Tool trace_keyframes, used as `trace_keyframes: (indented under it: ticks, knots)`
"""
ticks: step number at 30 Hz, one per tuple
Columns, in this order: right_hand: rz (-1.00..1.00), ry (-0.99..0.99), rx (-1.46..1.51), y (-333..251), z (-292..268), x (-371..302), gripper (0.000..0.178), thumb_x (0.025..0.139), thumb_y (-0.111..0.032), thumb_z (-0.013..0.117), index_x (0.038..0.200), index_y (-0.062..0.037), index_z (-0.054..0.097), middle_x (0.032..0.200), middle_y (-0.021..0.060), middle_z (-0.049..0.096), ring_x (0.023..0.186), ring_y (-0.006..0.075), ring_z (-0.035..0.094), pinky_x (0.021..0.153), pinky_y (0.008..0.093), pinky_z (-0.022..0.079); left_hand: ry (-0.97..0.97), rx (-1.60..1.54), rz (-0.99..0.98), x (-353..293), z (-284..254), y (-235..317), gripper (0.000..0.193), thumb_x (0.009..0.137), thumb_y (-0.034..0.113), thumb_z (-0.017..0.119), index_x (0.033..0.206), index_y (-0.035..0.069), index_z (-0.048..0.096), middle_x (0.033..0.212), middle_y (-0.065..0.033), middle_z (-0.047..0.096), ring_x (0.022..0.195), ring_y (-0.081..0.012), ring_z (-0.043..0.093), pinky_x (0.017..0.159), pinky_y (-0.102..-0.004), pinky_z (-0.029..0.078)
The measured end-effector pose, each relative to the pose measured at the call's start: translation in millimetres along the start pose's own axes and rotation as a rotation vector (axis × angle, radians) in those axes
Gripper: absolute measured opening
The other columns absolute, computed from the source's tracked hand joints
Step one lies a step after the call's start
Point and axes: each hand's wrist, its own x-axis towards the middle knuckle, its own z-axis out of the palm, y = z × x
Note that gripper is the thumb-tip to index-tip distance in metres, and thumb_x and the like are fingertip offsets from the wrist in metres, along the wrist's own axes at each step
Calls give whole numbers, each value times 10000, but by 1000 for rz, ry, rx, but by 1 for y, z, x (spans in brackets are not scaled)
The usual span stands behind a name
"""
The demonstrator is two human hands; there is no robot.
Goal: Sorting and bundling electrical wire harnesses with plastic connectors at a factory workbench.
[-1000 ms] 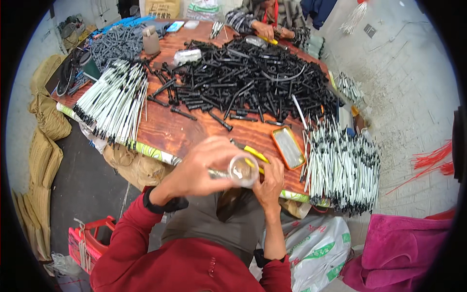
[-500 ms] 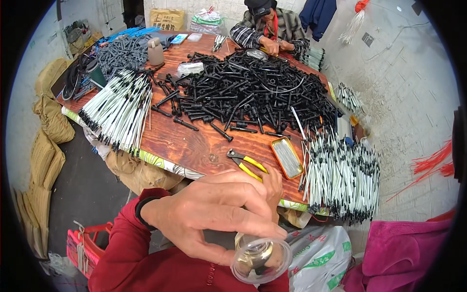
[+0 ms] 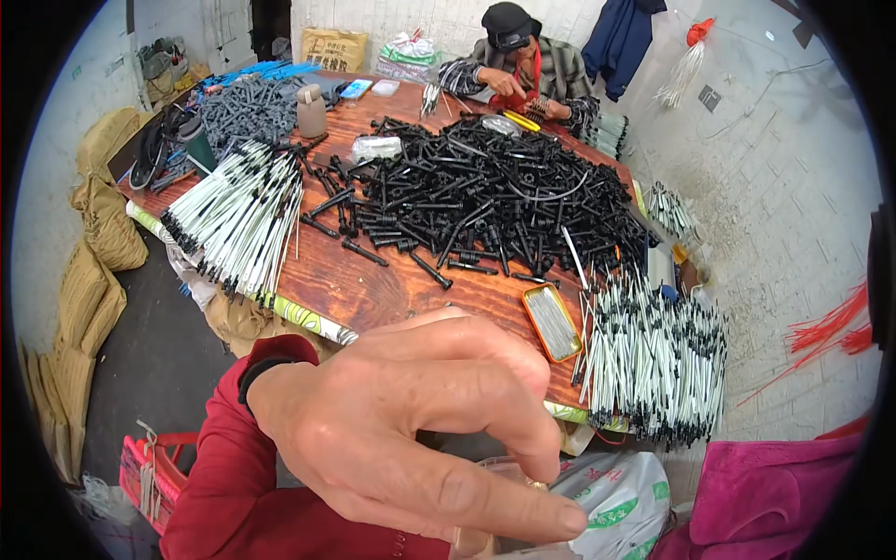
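Large in the foreground, my left hand reaches across from a red sleeve with a dark band at the wrist. Its thumb and a bent finger come together around a small gold-coloured piece, mostly covered by the fingertips. Below the hand, part of a clear plastic cup shows; the rest is hidden. A patch of skin at the lower edge appears to be my right hand, its fingers hidden behind the left hand and cup. The pliers seen before are covered by my left hand.
Black plastic bolt-like parts lie heaped on the wooden table. White rods with black ends stand bundled left and right. An orange-rimmed tin holds thin pins. Across the table, another person handles parts.
My left hand has come closer and moved over the cup, its grip shifting from the cup to the small piece. The pliers and my right hand have become hidden. The view has shifted slightly.
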Motion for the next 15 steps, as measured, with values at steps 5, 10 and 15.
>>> trace_keyframes:
  ticks: [5, 10, 15]
  knots:
    - [-21, 25, 30, 4, 2, -3, 230, 753, -106, 746, 951, -14, 673, 1189, 149, 627, 1106, 359, 569, 939, 462, 461, -27, 55, -35, 21, -10, 17, 159, 853, 141, 728, 1004, 156, 776, 1052, -42, 674, 880, -193, 563, 712, -316, 460]
    - [-10, 23, 8, 7, -2, -5, 233, 747, -124, 752, 943, -23, 673, 1185, 144, 629, 1102, 359, 571, 931, 460, 466, -68, 114, 51, 38, -15, 20, 169, 838, 136, 742, 1003, 156, 776, 1040, -46, 676, 892, -196, 568, 733, -333, 467]
    - [-9, 40, 18, 6, -5, -6, 229, 747, -137, 754, 931, -29, 673, 1178, 141, 632, 1096, 360, 576, 925, 459, 470, -61, 91, 96, 52, -13, 32, 186, 834, 97, 741, 1010, 146, 774, 1040, -74, 674, 849, -201, 583, 703, -333, 478]
